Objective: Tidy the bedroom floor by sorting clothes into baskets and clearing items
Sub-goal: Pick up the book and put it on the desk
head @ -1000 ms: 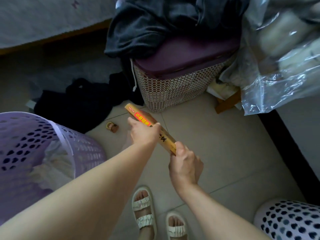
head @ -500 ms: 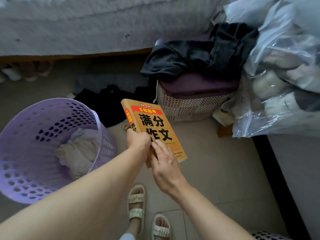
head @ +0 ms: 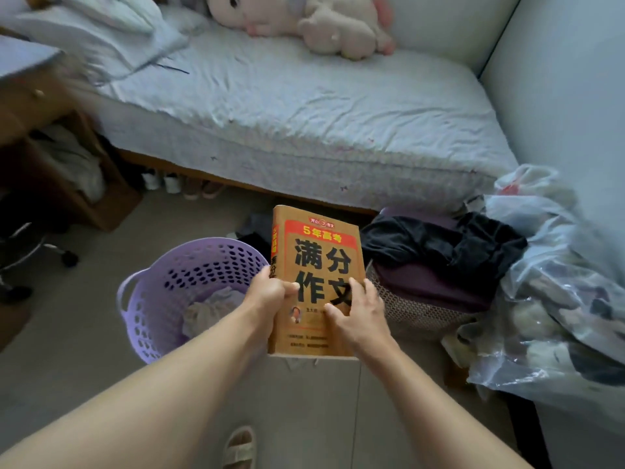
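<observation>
Since half a second earlier, the thick orange-yellow paperback book with a red band and black characters on its cover [head: 318, 265] had risen from a tilt to stand nearly upright, cover toward the camera, and the view had lifted to show the bed. The left hand [head: 269, 292] gripped the spine edge, its fingers [head: 290, 286] curled narrowly over the front cover. The right hand [head: 362, 313] lay against the cover's right side with fingers [head: 333, 311] spread wide and flat, steadying the book between both hands. The book hung above the pale tiled floor [head: 84, 350], between two baskets. Just left stood the round lilac perforated plastic laundry basket [head: 148, 299], with crumpled pale clothing [head: 209, 309] at its bottom. To the right, a woven white-and-brown basket [head: 406, 309] was heaped with dark purple and black garments [head: 439, 252]. Beside that slumped a clear plastic bag stuffed with soft items [head: 548, 299]. Beyond lay the bed with a wrinkled pale-blue sheet [head: 304, 113], carrying a cream plush toy [head: 304, 22]. One cream sandal [head: 238, 448] showed at the lower edge.
</observation>
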A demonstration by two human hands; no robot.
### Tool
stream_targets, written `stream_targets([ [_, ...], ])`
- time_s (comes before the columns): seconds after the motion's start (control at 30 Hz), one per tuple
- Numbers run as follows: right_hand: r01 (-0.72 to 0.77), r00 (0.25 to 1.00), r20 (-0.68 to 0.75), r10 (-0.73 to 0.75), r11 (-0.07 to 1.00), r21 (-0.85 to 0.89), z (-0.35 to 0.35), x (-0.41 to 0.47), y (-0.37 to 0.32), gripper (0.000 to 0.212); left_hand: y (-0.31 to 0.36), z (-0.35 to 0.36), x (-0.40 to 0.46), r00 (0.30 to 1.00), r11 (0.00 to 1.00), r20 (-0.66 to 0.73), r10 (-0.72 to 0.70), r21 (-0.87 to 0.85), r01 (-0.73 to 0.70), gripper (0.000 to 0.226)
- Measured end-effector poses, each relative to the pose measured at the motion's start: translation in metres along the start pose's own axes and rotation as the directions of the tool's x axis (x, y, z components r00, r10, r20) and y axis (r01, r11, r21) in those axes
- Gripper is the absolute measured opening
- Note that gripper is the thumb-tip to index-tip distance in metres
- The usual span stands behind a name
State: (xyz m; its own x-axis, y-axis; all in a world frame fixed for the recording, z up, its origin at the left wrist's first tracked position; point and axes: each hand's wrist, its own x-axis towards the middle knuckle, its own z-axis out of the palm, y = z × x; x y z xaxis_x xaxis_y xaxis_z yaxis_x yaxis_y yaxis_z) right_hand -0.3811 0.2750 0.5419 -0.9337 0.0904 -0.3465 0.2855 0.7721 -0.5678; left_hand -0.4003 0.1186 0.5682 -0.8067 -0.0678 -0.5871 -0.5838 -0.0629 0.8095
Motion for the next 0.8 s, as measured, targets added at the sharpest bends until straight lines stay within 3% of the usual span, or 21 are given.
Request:
stream_targets([
  [0.13,-0.052,0.996,-0.063,0.07,0.965,0.256,-0.009,-0.011,-0.054,0.085,0.025,-0.059,-0.032,0.995,0.997,0.088,0.057,-0.063,-0.051,0.028],
  [0.2,-0.051,0.994,-0.07,0.082,0.931,0.36,-0.01,-0.018,-0.082,0.074,0.033,-0.089,-0.045,0.992,0.991,0.096,0.08,-0.111,-0.069,0.027],
  [0.33,0.062,0.993,-0.116,-0.019,0.924,0.377,0.009,-0.039,-0.15,0.047,0.048,-0.155,-0.065,0.993,0.981,0.036,0.111,-0.167,-0.104,0.026],
  [0.57,0.259,0.962,-0.178,-0.208,0.903,0.343,0.083,-0.078,-0.293,0.049,0.075,-0.299,-0.084,0.97,0.999,-0.24,0.032,-0.02,-0.038,0.027],
  [0.8,0.377,0.924,-0.182,-0.335,0.878,0.297,0.148,-0.104,-0.43,0.049,0.107,-0.437,-0.118,0.927,0.993,-0.366,0.081,-0.054,-0.107,0.022],
])
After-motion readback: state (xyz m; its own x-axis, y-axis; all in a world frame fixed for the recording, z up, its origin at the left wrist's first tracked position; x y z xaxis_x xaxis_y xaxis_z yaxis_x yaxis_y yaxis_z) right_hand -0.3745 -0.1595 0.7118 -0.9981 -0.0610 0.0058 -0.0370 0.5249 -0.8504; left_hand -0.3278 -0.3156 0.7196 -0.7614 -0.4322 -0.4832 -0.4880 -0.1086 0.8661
